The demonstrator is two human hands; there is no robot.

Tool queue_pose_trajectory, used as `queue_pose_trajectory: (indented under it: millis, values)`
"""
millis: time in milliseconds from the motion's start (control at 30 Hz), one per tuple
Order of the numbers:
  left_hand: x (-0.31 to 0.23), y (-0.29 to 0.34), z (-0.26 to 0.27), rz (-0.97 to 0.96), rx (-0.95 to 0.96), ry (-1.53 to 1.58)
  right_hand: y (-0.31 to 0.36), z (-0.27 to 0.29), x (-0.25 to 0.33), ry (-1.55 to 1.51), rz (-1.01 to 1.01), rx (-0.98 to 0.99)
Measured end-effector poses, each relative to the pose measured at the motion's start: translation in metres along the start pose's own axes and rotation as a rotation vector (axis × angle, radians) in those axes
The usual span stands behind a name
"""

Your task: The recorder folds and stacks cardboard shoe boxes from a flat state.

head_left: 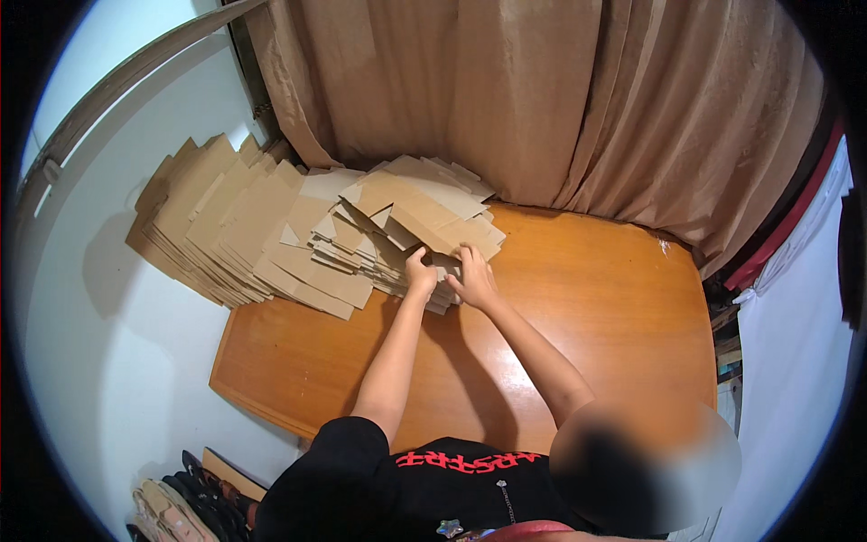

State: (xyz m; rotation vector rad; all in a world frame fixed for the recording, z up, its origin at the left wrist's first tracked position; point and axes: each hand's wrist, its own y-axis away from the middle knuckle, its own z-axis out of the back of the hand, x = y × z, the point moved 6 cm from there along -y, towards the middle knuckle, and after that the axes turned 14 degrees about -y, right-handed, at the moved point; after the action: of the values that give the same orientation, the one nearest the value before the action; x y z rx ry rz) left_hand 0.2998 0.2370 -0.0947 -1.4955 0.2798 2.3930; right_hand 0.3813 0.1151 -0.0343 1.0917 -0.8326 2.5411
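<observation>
A large heap of flat brown cardboard sheets point(298, 235) lies across the far left corner of an orange-brown wooden table point(587, 307). My left hand point(419, 273) has its fingers curled over the near edge of the heap's right part. Right beside it, my right hand point(473, 278) grips the same edge, its fingers on a tilted top sheet point(433, 221). Both forearms reach forward over the table from my black shirt at the lower edge. How many sheets each hand holds is hidden.
A brown curtain point(542, 99) hangs behind the table. The cardboard's left part point(194, 226) overhangs the table and leans on the white wall point(108, 343). Dark and tan items point(181, 501) lie on the floor at lower left. White fabric point(795, 325) stands at the right.
</observation>
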Motion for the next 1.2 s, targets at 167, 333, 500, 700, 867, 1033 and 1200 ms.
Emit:
queue_pose_trajectory:
  millis: [167,333,500,700,867,1033,1200]
  values:
    - [-0.017,0.054,0.019,-0.007,0.181,0.003,0.009,0.02,0.026,0.332,-0.112,0.034]
    - [0.002,0.095,0.027,0.022,0.375,0.245,0.031,0.024,0.051,0.19,-0.023,0.039]
    - [0.018,0.13,0.041,0.059,0.387,0.274,0.069,0.043,0.054,-0.027,0.098,-0.308]
    - [0.015,0.16,0.054,-0.044,0.259,0.269,0.142,0.065,0.05,-0.484,-0.138,-0.738]
    - [-0.004,0.175,0.054,-0.214,0.169,0.186,0.215,0.065,0.028,-0.714,-0.299,-0.848]
    - [-0.027,0.196,0.049,-0.285,0.237,0.128,0.28,0.069,-0.005,-0.676,-0.321,-0.903]
    - [-0.008,0.202,0.028,-0.14,0.417,0.227,0.323,0.096,-0.02,-0.699,-0.44,-0.954]
